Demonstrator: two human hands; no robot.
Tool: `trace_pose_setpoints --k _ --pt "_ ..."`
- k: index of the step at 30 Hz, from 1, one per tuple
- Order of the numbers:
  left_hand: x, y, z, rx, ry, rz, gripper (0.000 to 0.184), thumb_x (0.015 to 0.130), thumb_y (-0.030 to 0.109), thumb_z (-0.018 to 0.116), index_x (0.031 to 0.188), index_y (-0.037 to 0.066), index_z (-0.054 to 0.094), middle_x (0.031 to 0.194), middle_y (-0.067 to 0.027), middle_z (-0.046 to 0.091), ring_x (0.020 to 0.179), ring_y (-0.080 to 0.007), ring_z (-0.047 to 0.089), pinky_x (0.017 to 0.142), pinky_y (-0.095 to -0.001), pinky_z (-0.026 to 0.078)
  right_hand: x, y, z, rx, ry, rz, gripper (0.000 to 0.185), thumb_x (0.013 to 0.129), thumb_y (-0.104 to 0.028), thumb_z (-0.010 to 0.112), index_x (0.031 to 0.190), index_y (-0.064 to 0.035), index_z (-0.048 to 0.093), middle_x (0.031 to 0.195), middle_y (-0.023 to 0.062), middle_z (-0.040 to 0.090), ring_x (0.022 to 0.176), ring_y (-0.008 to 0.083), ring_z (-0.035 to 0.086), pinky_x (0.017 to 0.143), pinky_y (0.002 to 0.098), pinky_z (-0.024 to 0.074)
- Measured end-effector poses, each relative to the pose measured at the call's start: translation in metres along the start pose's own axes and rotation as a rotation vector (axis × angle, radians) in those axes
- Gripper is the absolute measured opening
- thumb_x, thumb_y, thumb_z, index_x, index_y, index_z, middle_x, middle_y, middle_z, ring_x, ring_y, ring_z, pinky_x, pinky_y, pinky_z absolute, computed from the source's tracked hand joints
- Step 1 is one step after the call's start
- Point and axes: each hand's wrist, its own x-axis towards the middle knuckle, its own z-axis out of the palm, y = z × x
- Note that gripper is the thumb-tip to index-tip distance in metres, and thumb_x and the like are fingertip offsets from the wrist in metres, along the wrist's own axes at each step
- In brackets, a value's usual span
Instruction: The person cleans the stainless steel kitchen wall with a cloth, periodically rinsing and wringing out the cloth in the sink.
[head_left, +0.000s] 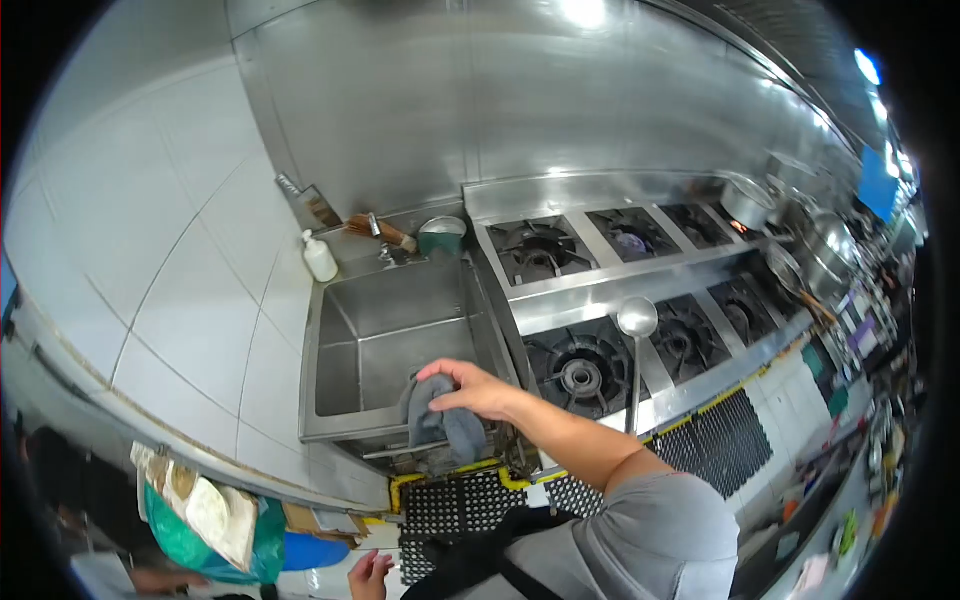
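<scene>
My right hand (468, 390) is closed on a grey cloth (430, 422) at the front edge of the steel sink (375, 425). The cloth hangs in folds over the edge, beside a thin metal bar on the sink's front. Low in the view, my left hand (370, 577) is beside my body, above the floor. Its fingers are loosely bent and apart, with nothing seen in them. The sink's basin shows bare metal behind the cloth.
A soap pump bottle (320, 258), brush (385, 232) and green container (442, 236) stand behind the sink. Right of it is a gas range (610, 285), with a long-handled ladle (637, 318) across its front. Pots (748, 203) stand farther right. Perforated black mats (715, 445) cover the floor.
</scene>
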Motion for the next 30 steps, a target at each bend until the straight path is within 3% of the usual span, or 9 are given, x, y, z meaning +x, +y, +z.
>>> trace_pose_setpoints --k 1,6,9,15,20,24,27,29,30 --pt "0.027 0.020 -0.005 0.050 -0.074 0.039 0.039 0.094 0.018 0.061 0.119 -0.011 0.056 0.095 -0.0197 0.070 0.083 -0.0233 0.069 0.075 -0.0325 0.057 0.005 -0.003 0.000 -0.039 0.028 0.023 0.051 0.079 0.008 0.067 0.126 -0.0041 0.051 0.106 0.0051 0.061 0.095 0.0110 0.058 0.083 0.0239 0.0489" --pt "0.153 0.091 0.005 0.160 -0.231 0.176 0.034 0.091 0.013 0.063 0.115 -0.010 0.059 0.090 -0.0154 0.071 0.081 -0.0178 0.069 0.073 -0.0276 0.054 0.036 -0.007 0.006 -0.355 0.266 -0.086 0.044 0.083 0.008 0.061 0.125 -0.0040 0.053 0.103 0.0035 0.061 0.094 0.0085 0.057 0.083 0.0235 0.0480" --pt "0.233 0.125 0.039 0.196 -0.334 0.268 0.032 0.091 0.014 0.064 0.112 -0.009 0.062 0.090 -0.0128 0.071 0.080 -0.0162 0.068 0.072 -0.0273 0.053 0.051 -0.003 0.000 -0.266 0.350 -0.152 0.038 0.087 0.001 0.062 0.123 -0.0035 0.055 0.094 0.0031 0.063 0.087 0.0088 0.056 0.077 0.0238 0.0472" --pt "0.356 0.205 0.135 0.160 -0.531 0.317 0.031 0.094 0.018 0.062 0.112 -0.007 0.062 0.094 -0.0159 0.070 0.081 -0.0189 0.068 0.072 -0.0289 0.054 0.075 0.005 -0.033 -0.448 0.519 -0.208 0.015 0.097 -0.015 0.058 0.098 -0.0007 0.062 0.083 -0.0021 0.059 0.081 0.0050 0.050 0.076 0.0230 0.0434" --pt "0.445 0.238 0.195 0.367 -0.620 0.146 0.035 0.093 0.029 0.063 0.108 -0.002 0.064 0.094 -0.0102 0.071 0.078 -0.0150 0.067 0.065 -0.0271 0.049 0.112 0.000 -0.075 -0.479 0.607 -0.288 0.033 0.102 -0.028 0.050 0.080 -0.0028 0.056 0.068 -0.0067 0.043 0.068 0.0042 0.038 0.061 0.0256 0.0391" --pt "0.539 0.232 0.227 0.435 -0.536 0.005 0.045 0.093 0.039 0.061 0.110 -0.002 0.064 0.091 -0.0100 0.072 0.075 -0.0154 0.067 0.067 -0.0268 0.050 0.151 0.007 -0.109 -0.319 0.601 -0.168 0.033 0.100 -0.030 0.053 0.080 -0.0043 0.058 0.070 -0.0062 0.048 0.069 0.0041 0.040 0.062 0.0251 0.0387" --pt "0.611 0.229 0.252 0.355 -0.539 -0.110 0.059 0.092 0.050 0.058 0.122 -0.002 0.057 0.107 -0.0154 0.068 0.093 -0.0214 0.066 0.080 -0.0338 0.051 0.180 0.010 -0.126 -0.372 0.648 -0.128 0.025 0.092 -0.028 0.067 0.093 -0.0032 0.064 0.084 -0.0018 0.062 0.084 0.0067 0.053 0.076 0.0257 0.0445" --pt "0.653 0.231 0.272 0.246 -0.519 -0.214 0.082 0.090 0.060 0.055 0.140 -0.003 0.037 0.133 -0.0227 0.053 0.123 -0.0289 0.052 0.097 -0.0443 0.044 0.196 0.023 -0.139 -0.464 0.581 -0.138 0.025 0.088 -0.018 0.070 0.107 -0.0043 0.061 0.095 0.0038 0.063 0.092 0.0112 0.055 0.084 0.0284 0.0451" --pt "0.671 0.232 0.284 0.247 -0.530 -0.209 0.082 0.090 0.060 0.055 0.140 -0.003 0.037 0.133 -0.0227 0.053 0.123 -0.0289 0.052 0.097 -0.0443 0.044 0.206 0.037 -0.147 -0.550 0.568 -0.162 0.029 0.087 -0.015 0.070 0.112 -0.0047 0.060 0.100 0.0058 0.063 0.096 0.0128 0.056 0.087 0.0296 0.0452"
